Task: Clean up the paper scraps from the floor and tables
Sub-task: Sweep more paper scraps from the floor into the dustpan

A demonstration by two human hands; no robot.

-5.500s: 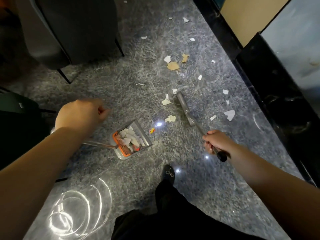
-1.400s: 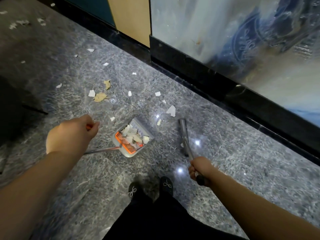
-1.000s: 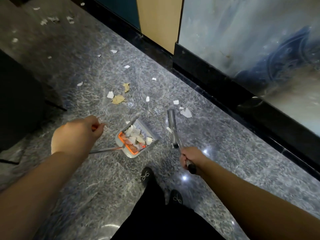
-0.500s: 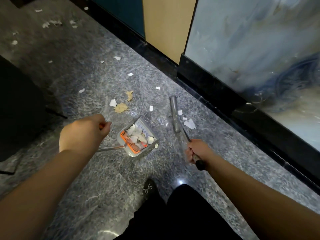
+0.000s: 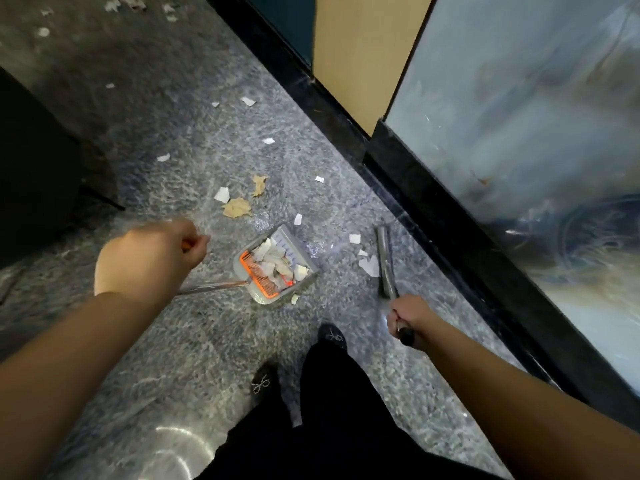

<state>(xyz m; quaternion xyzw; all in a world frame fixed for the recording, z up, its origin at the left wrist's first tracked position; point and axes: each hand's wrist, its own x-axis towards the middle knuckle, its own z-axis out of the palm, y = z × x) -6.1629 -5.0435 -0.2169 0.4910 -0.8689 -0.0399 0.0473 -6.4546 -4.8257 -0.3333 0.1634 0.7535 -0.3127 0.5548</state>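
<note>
A grey dustpan (image 5: 258,295) with an orange comb, holding several paper scraps, sits on the grey marble floor. My left hand (image 5: 149,259) grips its long metal handle. My right hand (image 5: 407,315) grips the broom handle; the grey broom head (image 5: 385,259) lies on the floor right of the pan. White scraps (image 5: 370,265) lie just left of the broom head. Two tan scraps (image 5: 237,207) and more white bits (image 5: 221,194) lie beyond the pan.
A black skirting (image 5: 450,220) runs diagonally along the wall on the right. A dark piece of furniture (image 5: 34,174) stands at the left. My black shoes (image 5: 330,336) are just behind the pan. More scraps (image 5: 135,3) lie far up the floor.
The broom head has shifted right, toward the skirting, past the white scraps. The dustpan has stayed in place in my left hand's grip. One scrap lies just outside the pan's near edge.
</note>
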